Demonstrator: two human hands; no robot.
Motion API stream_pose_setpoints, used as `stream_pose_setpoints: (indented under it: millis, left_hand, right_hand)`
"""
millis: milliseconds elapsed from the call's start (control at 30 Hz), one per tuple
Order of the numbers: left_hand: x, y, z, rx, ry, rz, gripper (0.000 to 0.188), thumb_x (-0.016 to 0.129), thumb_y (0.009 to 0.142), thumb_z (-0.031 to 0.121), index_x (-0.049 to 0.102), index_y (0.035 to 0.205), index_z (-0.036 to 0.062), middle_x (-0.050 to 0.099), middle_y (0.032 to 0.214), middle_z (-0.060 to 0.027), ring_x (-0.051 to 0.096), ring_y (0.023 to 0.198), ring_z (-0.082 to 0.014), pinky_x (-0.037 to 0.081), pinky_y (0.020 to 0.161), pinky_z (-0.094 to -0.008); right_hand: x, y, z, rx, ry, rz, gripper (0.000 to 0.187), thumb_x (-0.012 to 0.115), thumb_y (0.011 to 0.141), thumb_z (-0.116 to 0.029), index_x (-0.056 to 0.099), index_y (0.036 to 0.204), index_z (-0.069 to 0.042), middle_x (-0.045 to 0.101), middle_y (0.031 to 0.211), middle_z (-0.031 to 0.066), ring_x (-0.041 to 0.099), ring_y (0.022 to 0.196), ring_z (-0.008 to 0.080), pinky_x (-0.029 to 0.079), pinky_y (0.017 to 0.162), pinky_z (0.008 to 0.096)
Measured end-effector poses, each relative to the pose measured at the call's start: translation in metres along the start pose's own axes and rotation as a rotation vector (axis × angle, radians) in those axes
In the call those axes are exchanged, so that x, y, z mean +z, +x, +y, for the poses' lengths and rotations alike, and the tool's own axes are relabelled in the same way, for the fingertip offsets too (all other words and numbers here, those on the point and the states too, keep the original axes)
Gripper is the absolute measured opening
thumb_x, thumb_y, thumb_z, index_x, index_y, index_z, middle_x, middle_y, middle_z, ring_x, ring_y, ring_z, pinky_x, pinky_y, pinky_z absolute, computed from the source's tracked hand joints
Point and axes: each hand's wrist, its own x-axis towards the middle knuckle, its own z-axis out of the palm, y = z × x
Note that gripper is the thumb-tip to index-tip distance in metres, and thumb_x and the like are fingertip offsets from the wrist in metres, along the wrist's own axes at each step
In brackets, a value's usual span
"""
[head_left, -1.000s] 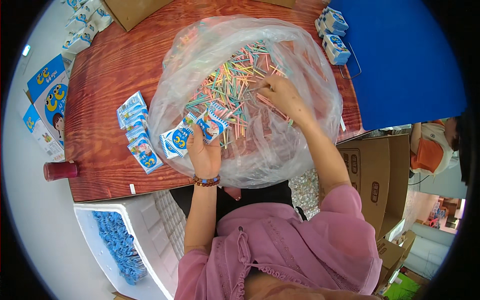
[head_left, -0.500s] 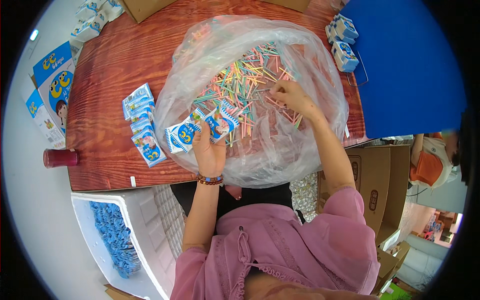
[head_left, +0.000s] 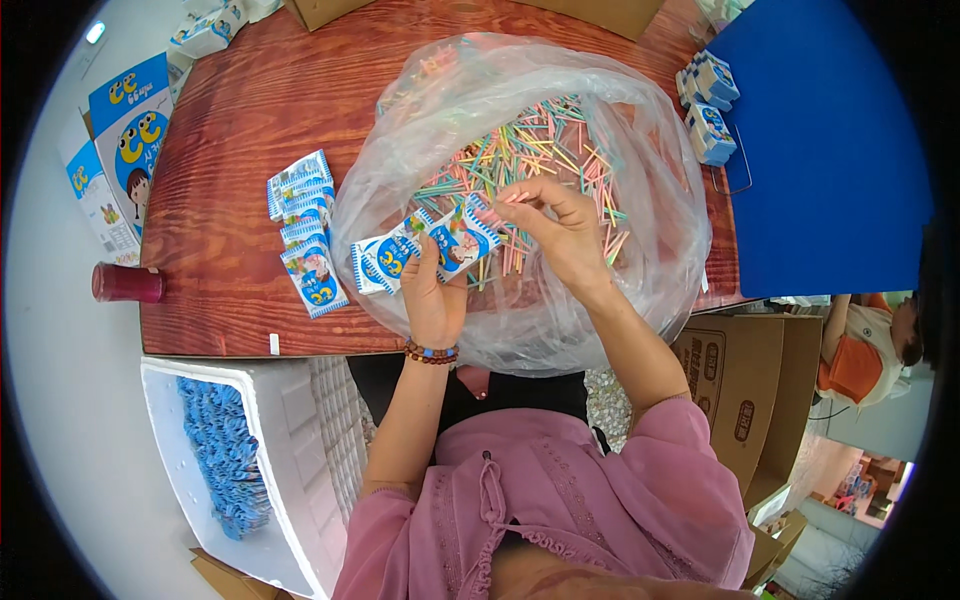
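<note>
My left hand point(head_left: 436, 300) is closed on a few small blue-and-white packets point(head_left: 383, 264), fanned out between thumb and fingers. Beside it, my right hand point(head_left: 568, 235) pinches what looks like a thin pink stick point(head_left: 516, 198) at the upper right end of the rightmost packet. Whether the stick's tip is inside the packet cannot be made out. Both hands are over a large clear plastic bag point(head_left: 655, 150), spread wide on the table. Loose pink, yellow and green sticks point(head_left: 520, 135) lie heaped in it.
More packets point(head_left: 315, 278) lie overlapped on the red-brown wooden table point(head_left: 240, 120), left of the bag. A red-lidded jar point(head_left: 128, 283) stands at the left edge. Below is a white foam box point(head_left: 300, 420) of blue packets. Small boxes point(head_left: 710, 135) stand right; cardboard cartons point(head_left: 760, 400) are lower right.
My right hand has moved left from the stick heap to the packets, with a pink stick now showing in its fingers. My left hand keeps hold of the packets. The whole view has shifted slightly.
</note>
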Motion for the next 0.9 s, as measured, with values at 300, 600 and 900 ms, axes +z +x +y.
stream_pose_setpoints:
  millis: [300, 600, 900]
  left_hand:
    - [0.001, -0.001, 0.007, -0.001, -0.125, 0.019, 0.031, 0.055, 0.098, 0.026, 0.058, 0.118, 0.0034, 0.065, 0.115, -0.0075, 0.064, 0.104, -0.0197, 0.05, 0.092, -0.0378]
    - [0.003, 0.0, 0.009, -0.013, -0.225, 0.014, 0.032, 0.053, 0.098, 0.029, 0.057, 0.12, 0.005, 0.065, 0.116, -0.008, 0.063, 0.104, -0.0203, 0.051, 0.09, -0.0376]
    - [-0.008, -0.001, 0.014, 0.01, -0.255, -0.088, 0.035, 0.054, 0.098, 0.031, 0.055, 0.122, 0.0065, 0.064, 0.118, -0.0069, 0.061, 0.107, -0.0209, 0.048, 0.094, -0.0395]
  right_hand:
    - [0.018, -0.002, 0.0, -0.274, -0.466, -0.22, 0.02, 0.062, 0.09, -0.013, 0.066, 0.106, -0.001, 0.058, 0.124, 0.012, 0.049, 0.121, 0.023, 0.039, 0.099, 0.0371]
    - [0.021, -0.005, -0.003, -0.423, -0.493, -0.273, 0.025, 0.063, 0.087, -0.01, 0.063, 0.112, -0.004, 0.058, 0.124, 0.0138, 0.051, 0.12, 0.0264, 0.039, 0.101, 0.0387]
    - [0.042, 0.003, -0.015, -0.056, -0.323, -0.191, 0.013, 0.067, 0.086, -0.006, 0.067, 0.095, 0.002, 0.066, 0.087, 0.0045, 0.06, 0.08, 0.0092, 0.047, 0.069, 0.024]
